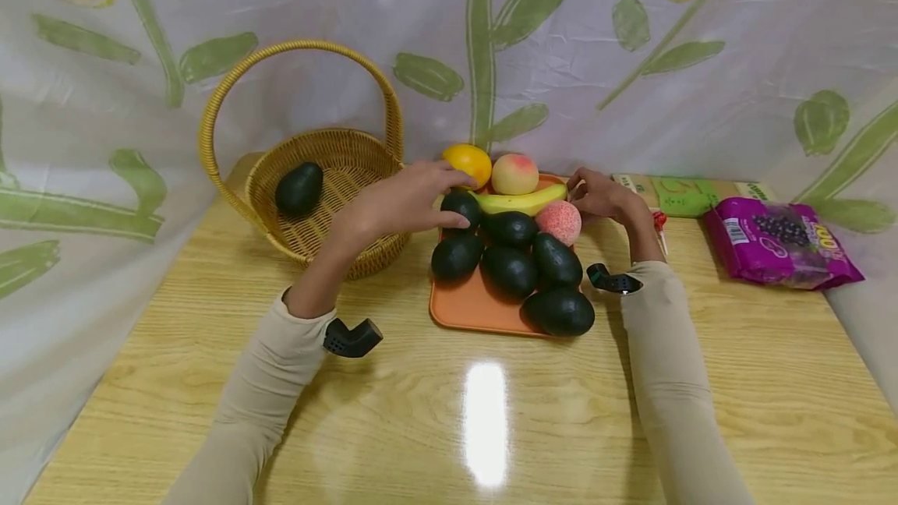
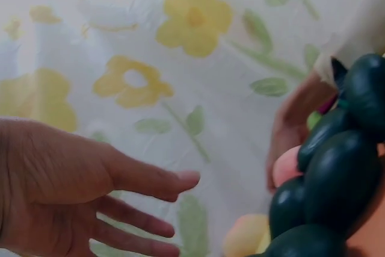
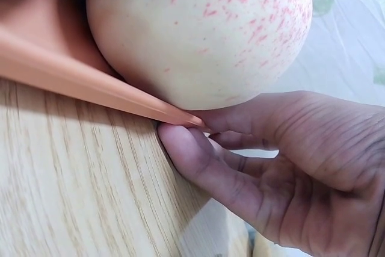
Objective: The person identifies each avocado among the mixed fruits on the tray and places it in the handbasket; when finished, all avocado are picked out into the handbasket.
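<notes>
My left hand reaches over the left edge of an orange tray, with thumb and fingers spread. In the left wrist view this hand holds nothing. At the tray's right side, my right hand pinches the rim between thumb and fingers, close under a speckled peach. Several dark avocados fill the tray's middle and front, one overhanging its front right corner. Behind them lie a banana, a yellow-orange fruit and another peach.
A wicker basket with a tall handle stands left of the tray, holding one avocado. To the right lie a purple package, a flat green-and-brown packet and a small red lollipop. A flower-patterned curtain hangs behind.
</notes>
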Action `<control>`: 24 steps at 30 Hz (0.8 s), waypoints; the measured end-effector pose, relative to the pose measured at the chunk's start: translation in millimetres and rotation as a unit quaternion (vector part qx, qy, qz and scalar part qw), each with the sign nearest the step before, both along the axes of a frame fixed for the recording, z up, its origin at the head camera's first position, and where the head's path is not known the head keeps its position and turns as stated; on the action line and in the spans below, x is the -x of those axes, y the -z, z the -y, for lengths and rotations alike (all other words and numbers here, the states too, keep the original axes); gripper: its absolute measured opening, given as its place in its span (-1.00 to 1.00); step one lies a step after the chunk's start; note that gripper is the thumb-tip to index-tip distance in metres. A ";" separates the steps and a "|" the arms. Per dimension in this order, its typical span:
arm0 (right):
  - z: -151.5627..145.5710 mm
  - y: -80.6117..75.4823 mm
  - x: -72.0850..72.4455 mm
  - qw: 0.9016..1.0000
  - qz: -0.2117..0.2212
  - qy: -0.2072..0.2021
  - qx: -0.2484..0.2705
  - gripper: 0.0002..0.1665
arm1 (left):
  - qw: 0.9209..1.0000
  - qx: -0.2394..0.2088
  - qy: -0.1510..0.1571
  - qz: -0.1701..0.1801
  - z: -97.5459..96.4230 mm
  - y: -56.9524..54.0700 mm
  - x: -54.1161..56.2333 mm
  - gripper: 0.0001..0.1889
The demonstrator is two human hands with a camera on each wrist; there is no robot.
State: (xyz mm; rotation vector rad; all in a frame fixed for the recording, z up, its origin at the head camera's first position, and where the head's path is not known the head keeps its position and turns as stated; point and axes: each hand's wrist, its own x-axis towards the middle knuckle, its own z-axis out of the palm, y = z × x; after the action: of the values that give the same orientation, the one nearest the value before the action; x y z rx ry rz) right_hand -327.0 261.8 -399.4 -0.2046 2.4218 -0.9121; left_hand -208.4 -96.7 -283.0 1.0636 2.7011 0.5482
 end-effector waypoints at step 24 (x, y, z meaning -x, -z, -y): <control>1.1 -2.3 -1.5 1.000 0.000 0.006 -0.001 -0.39 | 0.986 0.103 0.112 0.070 -27.5 25.4 4.4 -0.26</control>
State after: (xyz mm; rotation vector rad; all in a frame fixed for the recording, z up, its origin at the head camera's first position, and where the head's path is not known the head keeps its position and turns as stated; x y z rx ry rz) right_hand -325.5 260.6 -397.0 -0.1897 2.4270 -0.9148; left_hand -212.8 -69.2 -308.4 1.2011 2.4132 0.2865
